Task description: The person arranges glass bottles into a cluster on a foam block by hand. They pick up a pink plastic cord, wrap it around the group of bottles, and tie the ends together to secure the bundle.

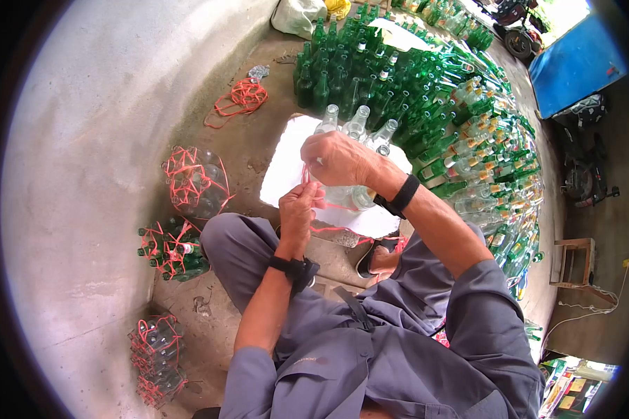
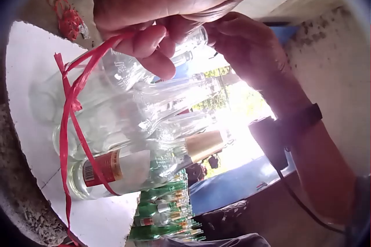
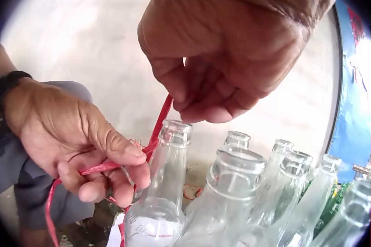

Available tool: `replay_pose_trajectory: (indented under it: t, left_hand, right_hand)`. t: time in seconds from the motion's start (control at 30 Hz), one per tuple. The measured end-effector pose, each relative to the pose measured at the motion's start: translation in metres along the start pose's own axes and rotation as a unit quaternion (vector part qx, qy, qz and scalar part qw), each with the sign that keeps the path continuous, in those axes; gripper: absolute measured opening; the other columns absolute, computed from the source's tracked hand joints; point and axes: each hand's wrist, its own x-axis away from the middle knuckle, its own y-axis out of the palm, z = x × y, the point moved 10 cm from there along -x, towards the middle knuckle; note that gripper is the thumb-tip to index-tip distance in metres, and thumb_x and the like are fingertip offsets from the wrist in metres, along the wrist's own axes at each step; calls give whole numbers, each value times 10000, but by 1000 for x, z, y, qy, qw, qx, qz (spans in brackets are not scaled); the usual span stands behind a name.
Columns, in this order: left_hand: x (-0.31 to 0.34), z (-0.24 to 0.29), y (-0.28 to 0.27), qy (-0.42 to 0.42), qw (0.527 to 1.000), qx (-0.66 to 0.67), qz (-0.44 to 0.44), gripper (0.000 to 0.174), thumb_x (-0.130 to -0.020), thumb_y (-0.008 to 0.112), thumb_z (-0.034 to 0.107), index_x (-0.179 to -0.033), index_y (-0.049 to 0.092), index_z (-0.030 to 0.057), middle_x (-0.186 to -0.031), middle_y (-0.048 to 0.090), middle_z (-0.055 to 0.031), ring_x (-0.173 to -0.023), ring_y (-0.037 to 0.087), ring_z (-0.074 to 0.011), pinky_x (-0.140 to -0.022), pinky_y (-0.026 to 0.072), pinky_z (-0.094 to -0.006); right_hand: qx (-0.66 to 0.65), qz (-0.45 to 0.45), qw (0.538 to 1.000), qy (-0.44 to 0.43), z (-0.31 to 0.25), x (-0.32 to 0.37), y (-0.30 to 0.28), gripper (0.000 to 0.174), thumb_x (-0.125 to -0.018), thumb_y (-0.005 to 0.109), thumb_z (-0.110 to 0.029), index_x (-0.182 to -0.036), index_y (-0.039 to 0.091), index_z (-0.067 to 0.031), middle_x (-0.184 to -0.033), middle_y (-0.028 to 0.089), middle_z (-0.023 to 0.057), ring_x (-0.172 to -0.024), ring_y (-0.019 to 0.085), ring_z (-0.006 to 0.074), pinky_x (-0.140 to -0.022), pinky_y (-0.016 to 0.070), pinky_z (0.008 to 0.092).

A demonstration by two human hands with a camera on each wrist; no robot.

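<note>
Several clear glass bottles (image 1: 355, 124) stand together on a white board (image 1: 281, 162). Red plastic strap (image 2: 72, 99) passes round the bottles' sides in the left wrist view. The left hand (image 1: 298, 211) pinches the strap between thumb and fingers, close beside the bottles; the right wrist view shows this left hand (image 3: 87, 148) with strap across its fingers. Above the nearest bottle neck (image 3: 168, 160), the right hand (image 3: 226, 50) pinches another stretch of strap, which slants down toward the left hand. One bottle carries a red and white label (image 2: 103, 169).
Many green bottles (image 1: 342, 77) stand behind and to the right. Bundles of bottles tied with red strap (image 1: 194, 183) lie on the left by the wall. A loose heap of red strap (image 1: 245, 96) is on the floor. A blue panel (image 1: 576, 66) stands at the far right.
</note>
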Motion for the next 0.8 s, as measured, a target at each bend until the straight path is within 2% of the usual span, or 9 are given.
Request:
replay_pose_trajectory:
  t: [0.07, 0.23, 0.37, 0.43, 0.53, 0.63, 0.7, 0.73, 0.8]
  left_hand:
    - [-2, -1, -1, 2, 1000, -2, 2, 199, -962, 646, 201, -988, 680, 7, -837, 712, -83, -681, 708, -159, -441, 421, -204]
    - [-5, -7, -6, 7, 1000, -16, 15, 203, -964, 636, 193, -997, 686, -2, -861, 718, -88, -732, 720, -163, -470, 441, -210]
    - [-4, -8, -5, 24, 999, -30, 1, 209, -957, 629, 168, -995, 695, -27, -913, 730, -108, -833, 725, -173, -557, 492, -239]
    - [-4, -10, -5, 25, 999, -34, -4, 214, -956, 625, 161, -996, 698, -36, -928, 733, -113, -861, 723, -176, -583, 504, -249]
    - [-5, -10, -5, 25, 999, -26, -6, 225, -956, 617, 158, -1004, 702, -45, -945, 734, -119, -881, 720, -175, -597, 509, -248]
    - [-4, -8, -5, 26, 998, -48, -11, 227, -957, 608, 160, -990, 704, -42, -948, 735, -118, -864, 720, -171, -588, 504, -255]
    - [-2, -11, -9, 4, 998, -55, -7, 219, -955, 607, 173, -944, 706, -22, -923, 735, -116, -738, 694, -134, -524, 450, -238]
    - [-1, -10, -11, 4, 998, -56, -8, 219, -955, 607, 173, -944, 706, -22, -923, 735, -116, -738, 694, -134, -524, 450, -238]
    - [5, -15, -14, -31, 999, -43, -11, 215, -960, 594, 183, -884, 691, 6, -869, 728, -103, -544, 570, -77, -446, 343, -213]
  right_hand:
    - [3, 14, 1000, -11, 0, 5, -3, 78, -712, 545, 20, -758, 608, 24, -802, 607, 170, -745, 606, 376, -679, 498, 437]
    - [2, -3, 1000, 23, 6, 20, -4, 163, -715, 557, 4, -858, 635, 17, -834, 627, 170, -776, 624, 386, -681, 514, 442]
    - [-24, 5, 999, 21, 7, 24, -4, 164, -752, 587, -21, -897, 650, 20, -848, 649, 179, -778, 641, 383, -682, 522, 439]
    - [-12, -29, 997, 71, 16, 27, 4, 167, -789, 628, -71, -925, 661, 19, -858, 666, 188, -777, 658, 374, -690, 529, 432]
    - [19, -38, 995, 94, 31, 33, 15, 161, -819, 648, -118, -905, 663, 17, -814, 665, 194, -749, 666, 365, -674, 530, 433]
    - [2, -22, 991, 133, 40, 38, 14, 220, -826, 684, -193, -852, 657, 23, -770, 657, 202, -715, 664, 363, -642, 523, 439]
    - [4, -9, 988, 156, 36, 38, 11, 269, -825, 702, -238, -824, 649, 26, -754, 655, 206, -699, 662, 363, -630, 518, 440]
    - [5, 3, 984, 177, 37, 37, 8, 323, -824, 719, -284, -796, 642, 28, -737, 654, 209, -684, 659, 363, -617, 513, 442]
    - [36, 12, 982, 186, 43, 34, 14, 351, -826, 723, -326, -773, 649, 13, -720, 661, 192, -676, 660, 365, -625, 516, 450]
